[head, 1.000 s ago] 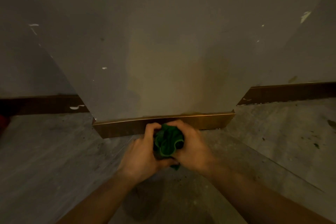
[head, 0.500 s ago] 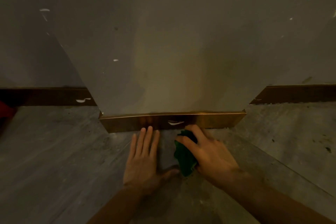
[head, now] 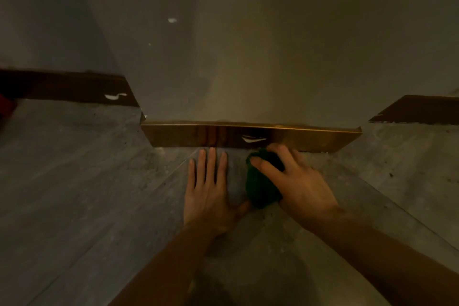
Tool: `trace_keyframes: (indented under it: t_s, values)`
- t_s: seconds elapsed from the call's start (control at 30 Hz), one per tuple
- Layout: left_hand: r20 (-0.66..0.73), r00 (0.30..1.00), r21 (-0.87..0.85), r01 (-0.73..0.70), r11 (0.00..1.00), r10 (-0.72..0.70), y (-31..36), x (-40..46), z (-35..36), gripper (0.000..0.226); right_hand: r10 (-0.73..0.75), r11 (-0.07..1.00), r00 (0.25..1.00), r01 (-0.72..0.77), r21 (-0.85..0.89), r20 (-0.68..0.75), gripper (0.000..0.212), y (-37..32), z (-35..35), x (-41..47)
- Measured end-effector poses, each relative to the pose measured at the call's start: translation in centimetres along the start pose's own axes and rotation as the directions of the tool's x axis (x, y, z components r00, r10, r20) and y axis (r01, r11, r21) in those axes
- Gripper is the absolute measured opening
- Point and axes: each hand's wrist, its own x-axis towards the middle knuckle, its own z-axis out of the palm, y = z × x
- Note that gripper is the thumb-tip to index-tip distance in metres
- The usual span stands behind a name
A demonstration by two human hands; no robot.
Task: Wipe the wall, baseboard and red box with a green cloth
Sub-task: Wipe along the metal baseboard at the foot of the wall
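Note:
A grey wall (head: 248,45) juts toward me, with a shiny brown baseboard (head: 310,138) along its foot. A white smear marks the baseboard's middle. My right hand (head: 295,186) grips a bunched green cloth (head: 260,186) on the floor, its fingertips touching the baseboard's lower edge. My left hand (head: 207,189) lies flat on the floor beside the cloth, fingers spread and pointing at the baseboard. A sliver of the red box (head: 6,107) shows at the far left edge.
Grey dusty floor (head: 74,194) spreads left and right of the jutting wall. Darker baseboards (head: 74,89) run along the recessed walls on both sides, the left one with a white smear. Small white flecks dot the wall.
One second ago both hands bunched the cloth at the baseboard. The left hand then let go and went flat on the floor; the right hand keeps the cloth. The view has moved closer.

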Motion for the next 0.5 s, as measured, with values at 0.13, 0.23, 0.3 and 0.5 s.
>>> trace_keyframes:
  t_s: [0.13,0.23,0.3,0.5]
  values:
    - [0.011,1.0,0.029,-0.01,1.0,0.009,-0.1,-0.2,0.0,0.119,-0.025,1.0,0.999,0.025,0.013,-0.035,0.078,0.2,0.4,0.2]
    - [0.019,1.0,0.029,-0.002,1.0,0.001,-0.2,-0.2,0.1,0.119,-0.083,0.996,0.996,0.082,-0.02,-0.043,0.072,0.1,0.1,0.5]
    - [0.025,1.0,0.032,-0.001,0.999,0.0,-0.2,-0.2,0.1,0.12,-0.116,0.991,0.993,0.115,-0.068,-0.019,0.067,-0.2,-0.3,0.7]
    - [-0.022,1.0,0.005,-0.012,1.0,0.012,0.1,-0.4,0.1,0.121,-0.349,0.907,0.933,0.313,-0.281,-0.087,0.038,-1.6,0.1,3.5]
